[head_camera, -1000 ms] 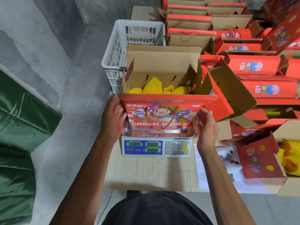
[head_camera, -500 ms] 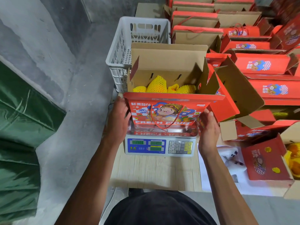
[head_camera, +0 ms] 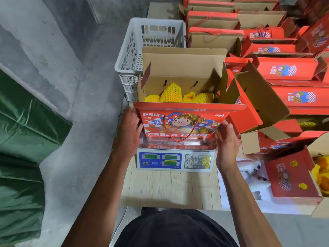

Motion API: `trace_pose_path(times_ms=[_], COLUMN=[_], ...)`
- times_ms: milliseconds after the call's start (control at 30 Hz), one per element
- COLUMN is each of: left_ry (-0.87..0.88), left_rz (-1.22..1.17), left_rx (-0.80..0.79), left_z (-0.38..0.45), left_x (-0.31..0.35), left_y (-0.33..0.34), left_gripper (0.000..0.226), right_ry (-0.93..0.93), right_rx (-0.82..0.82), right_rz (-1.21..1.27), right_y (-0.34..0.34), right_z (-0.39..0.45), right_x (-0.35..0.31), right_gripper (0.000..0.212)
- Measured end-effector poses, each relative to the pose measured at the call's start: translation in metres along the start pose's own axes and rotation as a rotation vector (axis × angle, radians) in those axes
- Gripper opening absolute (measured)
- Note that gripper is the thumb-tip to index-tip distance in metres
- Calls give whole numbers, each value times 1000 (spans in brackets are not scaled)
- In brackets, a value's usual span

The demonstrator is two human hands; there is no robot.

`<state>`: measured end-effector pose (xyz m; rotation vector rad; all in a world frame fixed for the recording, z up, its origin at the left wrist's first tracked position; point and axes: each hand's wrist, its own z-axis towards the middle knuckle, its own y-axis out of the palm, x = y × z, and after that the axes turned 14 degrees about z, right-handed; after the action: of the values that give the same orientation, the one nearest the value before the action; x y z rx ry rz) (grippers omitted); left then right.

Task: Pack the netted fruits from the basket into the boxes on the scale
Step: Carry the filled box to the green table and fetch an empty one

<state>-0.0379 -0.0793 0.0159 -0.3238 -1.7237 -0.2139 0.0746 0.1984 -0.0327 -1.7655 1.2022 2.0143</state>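
Weighing step: left hand (head_camera: 129, 129) and right hand (head_camera: 227, 142), each grip released with flat fingers, flank the box (head_camera: 179, 122) of netted fruits (head_camera: 171, 93) on the scale (head_camera: 175, 160); next, probably lifting it off.

Box (head_camera: 179, 122): red, with cartoon print and blue-white checks (inner flaps plain brown). Netted fruits (head_camera: 171, 94): yellow mesh. Basket (head_camera: 132, 56): white. Scale (head_camera: 175, 160): white body, blue panel, green displays. Desk (head_camera: 170, 189): pale wood grain.
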Motion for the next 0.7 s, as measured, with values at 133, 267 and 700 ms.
trace_pose_path(times_ms=[133, 267, 700], left_ry=[29, -5, -105], left_rz=[23, -8, 28], left_rx=[-22, -11, 52], left_z=[1, 3, 3], left_x=[-1, 0, -5], left_y=[1, 3, 6], left_gripper=[49, 39, 34], right_ry=[0, -8, 19], right_rx=[1, -19, 0], right_rz=[9, 5, 11], right_y=[1, 2, 4], right_z=[-1, -2, -4], right_x=[-1, -3, -6], right_gripper=[45, 46, 43])
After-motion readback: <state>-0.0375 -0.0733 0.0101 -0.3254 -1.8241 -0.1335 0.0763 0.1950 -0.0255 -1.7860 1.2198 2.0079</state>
